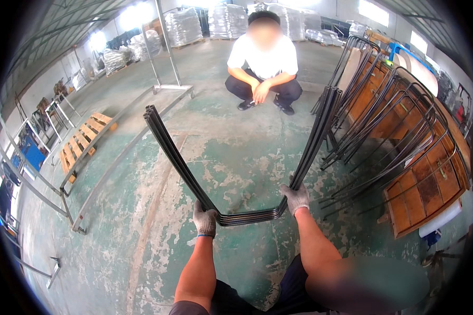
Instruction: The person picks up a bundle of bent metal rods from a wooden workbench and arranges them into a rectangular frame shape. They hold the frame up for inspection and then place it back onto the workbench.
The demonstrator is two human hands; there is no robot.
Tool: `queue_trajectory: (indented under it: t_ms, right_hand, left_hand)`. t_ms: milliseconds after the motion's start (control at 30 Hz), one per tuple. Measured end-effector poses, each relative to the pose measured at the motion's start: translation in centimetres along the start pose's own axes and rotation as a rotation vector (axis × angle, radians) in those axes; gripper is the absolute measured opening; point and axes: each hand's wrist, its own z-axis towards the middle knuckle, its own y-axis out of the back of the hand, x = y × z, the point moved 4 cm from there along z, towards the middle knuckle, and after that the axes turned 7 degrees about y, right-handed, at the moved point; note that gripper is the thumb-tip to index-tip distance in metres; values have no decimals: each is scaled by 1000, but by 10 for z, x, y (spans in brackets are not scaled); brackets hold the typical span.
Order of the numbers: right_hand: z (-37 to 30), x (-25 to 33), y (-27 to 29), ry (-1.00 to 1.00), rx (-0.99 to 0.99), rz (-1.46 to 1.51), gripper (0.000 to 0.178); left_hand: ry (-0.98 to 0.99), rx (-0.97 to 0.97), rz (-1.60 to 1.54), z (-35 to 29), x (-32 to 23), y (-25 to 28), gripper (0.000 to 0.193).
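Several dark U-shaped metal tubes (249, 216) are nested together as one bundle in front of me, their two long arms pointing away from me. My left hand (204, 220), in a pale knitted glove, is closed round the bundle near its left bend. Near the right bend, my right hand (297, 197), gloved the same way, is wrapped round the right arm of the tubes. Both forearms reach out from the lower edge. The bundle's far left ends spread slightly, and its far right ends stand near a row of similar bent tubes (389, 115).
A person in a white shirt (265, 58) squats ahead. To the right, the bent tubes lean against wooden cabinets (423, 197). A metal frame (126, 152) on casters stands left, beside a wooden pallet (84, 139). Wrapped stacks (227, 22) line the back. The green floor is worn.
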Motion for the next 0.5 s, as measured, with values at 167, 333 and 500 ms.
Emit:
queue_trajectory:
  t_ms: [167, 333, 500]
  right_hand:
    - [-10, 20, -1, -96, 89, -24, 80]
    - [-7, 29, 0, -91, 89, 21, 84]
    - [-5, 18, 1, 26, 13, 0, 72]
  left_hand:
    - [-29, -6, 1, -1, -6, 6, 52]
    - [-74, 11, -60, 6, 0, 8, 68]
    - [-70, -8, 8, 6, -4, 5, 71]
